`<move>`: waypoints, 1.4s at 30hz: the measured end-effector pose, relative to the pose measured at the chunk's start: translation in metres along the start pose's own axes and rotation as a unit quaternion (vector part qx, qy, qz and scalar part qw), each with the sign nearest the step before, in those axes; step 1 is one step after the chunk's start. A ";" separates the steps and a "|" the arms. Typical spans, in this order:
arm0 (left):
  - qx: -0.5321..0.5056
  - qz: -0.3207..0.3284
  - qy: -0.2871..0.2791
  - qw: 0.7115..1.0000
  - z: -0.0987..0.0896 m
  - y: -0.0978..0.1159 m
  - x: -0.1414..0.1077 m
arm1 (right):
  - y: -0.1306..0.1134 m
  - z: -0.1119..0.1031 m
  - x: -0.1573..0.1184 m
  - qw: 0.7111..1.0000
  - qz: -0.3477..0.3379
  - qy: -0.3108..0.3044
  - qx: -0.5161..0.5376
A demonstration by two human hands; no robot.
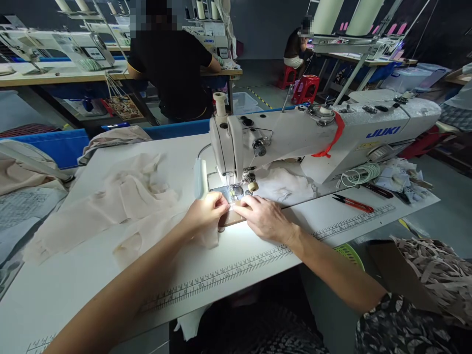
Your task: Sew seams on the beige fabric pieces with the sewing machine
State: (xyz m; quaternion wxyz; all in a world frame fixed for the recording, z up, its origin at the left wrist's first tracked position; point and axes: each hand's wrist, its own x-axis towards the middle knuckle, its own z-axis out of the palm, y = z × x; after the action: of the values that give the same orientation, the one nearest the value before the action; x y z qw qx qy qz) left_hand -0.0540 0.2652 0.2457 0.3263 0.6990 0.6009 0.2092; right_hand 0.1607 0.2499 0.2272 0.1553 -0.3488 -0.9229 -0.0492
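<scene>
A white sewing machine [287, 132] stands on the white table [236, 255], its needle area lit. Just in front of the needle, my left hand [208, 211] pinches pale fabric between thumb and fingers. My right hand [265, 219] is on the other side of the presser foot, thumb and forefinger closed at the fabric's edge; the exact hold is small to see. Pale beige fabric [121, 196] lies crumpled over the table's left part and runs under my left hand. More light cloth [283, 184] lies beneath the machine arm.
Red-handled snips [354, 203] and a coiled pale cord [360, 174] lie at the right, beside fabric scraps [400, 179]. A printed ruler [236, 270] runs along the front edge. A person in black [169, 64] sits beyond the table. Strips fill a box [387, 270] at lower right.
</scene>
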 end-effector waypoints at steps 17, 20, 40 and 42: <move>0.326 0.412 0.184 0.831 0.031 -0.015 -0.042 | -0.004 0.005 0.004 0.999 -0.032 0.009 -0.034; 0.353 0.401 0.175 0.827 0.032 -0.016 -0.039 | 0.000 0.005 0.005 0.999 -0.018 0.029 -0.013; 0.391 0.339 0.156 0.841 0.034 -0.014 -0.010 | 0.016 0.003 0.005 0.996 0.081 0.037 0.000; 0.412 0.336 0.151 0.833 0.034 -0.013 -0.011 | 0.014 0.003 0.004 0.996 0.083 0.035 0.006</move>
State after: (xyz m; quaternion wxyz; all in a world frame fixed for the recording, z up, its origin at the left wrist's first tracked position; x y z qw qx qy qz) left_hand -0.0420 0.2485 0.2135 -0.1773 0.8871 0.4018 0.1421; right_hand 0.1665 0.2636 0.2254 0.1929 -0.4213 -0.8852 -0.0424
